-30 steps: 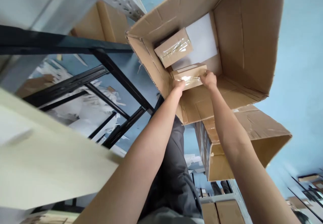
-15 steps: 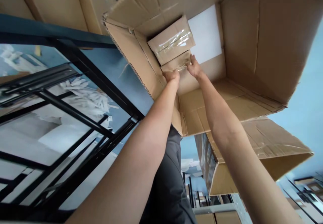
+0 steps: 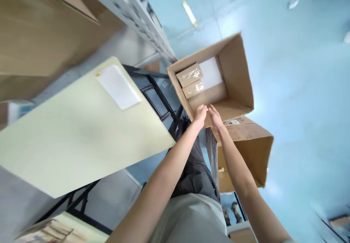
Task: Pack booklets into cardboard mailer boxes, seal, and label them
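Observation:
A large open carton (image 3: 237, 62) stands on the floor in front of me. Two small taped cardboard boxes, an upper one (image 3: 189, 76) and a lower one (image 3: 193, 89), lie side by side against its left wall. A white sheet (image 3: 211, 73) covers part of the carton's bottom. My left hand (image 3: 201, 114) is over the carton's near edge, fingers stretched out and holding nothing. Close beside it, my right hand (image 3: 215, 117) is also empty with its fingers extended. The small boxes are clear of both hands.
A second open carton (image 3: 246, 128) lies close by on the near right. To my left is a pale tabletop (image 3: 90, 137) with a white rectangular item (image 3: 119, 87), above black metal frames (image 3: 158, 93). A grey perforated metal post (image 3: 133, 16) runs beyond it. The floor (image 3: 303, 89) is blue.
Both hands have let go of the lower small box and drawn back to the carton's near edge. My view has risen and pulled back, showing the tabletop and more floor.

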`<state>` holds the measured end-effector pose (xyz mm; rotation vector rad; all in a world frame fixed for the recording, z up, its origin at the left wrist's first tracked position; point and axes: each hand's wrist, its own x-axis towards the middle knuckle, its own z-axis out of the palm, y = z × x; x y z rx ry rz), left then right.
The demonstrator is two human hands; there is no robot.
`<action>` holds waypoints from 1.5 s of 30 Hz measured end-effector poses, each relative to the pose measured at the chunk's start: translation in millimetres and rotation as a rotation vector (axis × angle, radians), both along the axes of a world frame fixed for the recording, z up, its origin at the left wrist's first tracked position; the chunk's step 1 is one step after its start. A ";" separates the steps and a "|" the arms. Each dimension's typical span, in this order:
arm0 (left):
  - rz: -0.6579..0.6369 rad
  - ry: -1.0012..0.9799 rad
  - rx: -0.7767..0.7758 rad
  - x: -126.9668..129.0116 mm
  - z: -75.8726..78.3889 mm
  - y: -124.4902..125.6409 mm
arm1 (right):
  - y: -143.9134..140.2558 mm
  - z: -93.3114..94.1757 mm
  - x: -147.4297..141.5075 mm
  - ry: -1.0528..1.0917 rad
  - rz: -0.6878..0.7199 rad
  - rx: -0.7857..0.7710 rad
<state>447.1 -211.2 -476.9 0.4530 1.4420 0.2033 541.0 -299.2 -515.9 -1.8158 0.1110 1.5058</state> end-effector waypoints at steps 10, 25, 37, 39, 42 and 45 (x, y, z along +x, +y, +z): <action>0.166 -0.210 0.404 -144.5 237.6 32.6 | 43.8 227.0 9.7 0.016 0.023 0.358; 0.738 0.103 0.896 -400.9 350.0 -113.7 | 97.3 402.9 -240.2 0.540 0.825 0.559; 1.414 0.265 0.979 -609.9 360.5 -310.4 | -23.2 435.4 -566.0 0.756 1.413 0.537; 1.487 0.301 0.967 -639.2 361.1 -338.4 | -43.2 435.2 -610.2 0.759 1.462 0.511; 1.590 0.342 0.926 -676.7 359.0 -369.1 | -66.3 435.4 -667.7 0.737 1.535 0.491; 1.675 0.381 0.863 -710.5 354.0 -385.0 | -78.0 433.1 -720.0 0.702 1.600 0.480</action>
